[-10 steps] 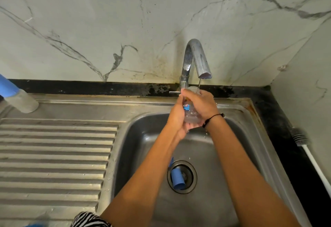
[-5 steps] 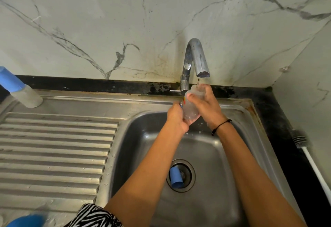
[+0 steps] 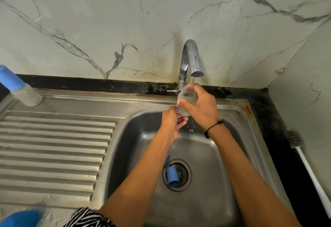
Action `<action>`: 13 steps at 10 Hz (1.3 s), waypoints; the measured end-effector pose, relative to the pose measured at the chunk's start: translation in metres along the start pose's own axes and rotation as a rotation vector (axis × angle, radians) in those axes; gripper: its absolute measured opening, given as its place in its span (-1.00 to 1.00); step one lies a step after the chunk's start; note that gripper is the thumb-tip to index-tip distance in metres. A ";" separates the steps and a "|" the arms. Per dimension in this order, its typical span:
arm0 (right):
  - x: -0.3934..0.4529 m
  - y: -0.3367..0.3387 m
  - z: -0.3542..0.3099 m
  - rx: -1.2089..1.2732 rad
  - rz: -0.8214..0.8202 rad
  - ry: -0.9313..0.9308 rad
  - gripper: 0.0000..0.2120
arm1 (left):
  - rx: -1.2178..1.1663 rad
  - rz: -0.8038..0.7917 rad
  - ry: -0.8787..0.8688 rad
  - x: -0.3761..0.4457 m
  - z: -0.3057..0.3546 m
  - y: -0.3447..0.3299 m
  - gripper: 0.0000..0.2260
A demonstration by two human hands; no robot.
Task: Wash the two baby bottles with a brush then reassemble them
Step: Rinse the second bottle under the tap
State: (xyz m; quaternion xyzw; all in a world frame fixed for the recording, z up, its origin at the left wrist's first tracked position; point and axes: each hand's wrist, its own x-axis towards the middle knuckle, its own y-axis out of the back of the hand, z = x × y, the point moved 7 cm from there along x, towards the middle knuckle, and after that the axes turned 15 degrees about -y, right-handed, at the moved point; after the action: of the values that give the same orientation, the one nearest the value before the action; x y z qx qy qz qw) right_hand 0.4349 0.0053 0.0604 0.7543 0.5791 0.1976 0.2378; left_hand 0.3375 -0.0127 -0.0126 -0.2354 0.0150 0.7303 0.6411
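My right hand [image 3: 200, 109] grips a clear baby bottle [image 3: 186, 95] and holds its open mouth under a thin stream from the tap [image 3: 192, 60]. My left hand [image 3: 172, 121] is at the bottle's lower end, fingers against its base; its grip is partly hidden. A second bottle [image 3: 19, 87] with a blue cap lies on the drainboard at far left. A blue cap [image 3: 172, 176] lies over the sink drain. The bottle brush [image 3: 304, 156] with a white handle rests on the black counter at right.
The steel sink basin [image 3: 223, 182] is below my arms, with the ribbed drainboard [image 3: 53, 151] to its left. A blue object [image 3: 19, 218] shows at the bottom left corner. Marble wall stands close behind the tap.
Both hands have raised the bottle and tipped its mouth up under the spout. My left hand has slipped from the bottle's side down to its base.
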 end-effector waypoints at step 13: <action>-0.003 -0.014 0.026 -0.016 -0.007 -0.215 -0.66 | 0.039 0.132 -0.006 0.017 -0.034 0.039 -0.75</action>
State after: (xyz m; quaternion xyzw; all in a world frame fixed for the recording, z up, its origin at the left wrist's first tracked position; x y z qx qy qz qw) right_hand 0.4379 0.0024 0.0314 0.7672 0.5515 0.1193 0.3051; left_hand 0.3102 -0.0146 -0.0605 -0.2192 0.0428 0.7713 0.5960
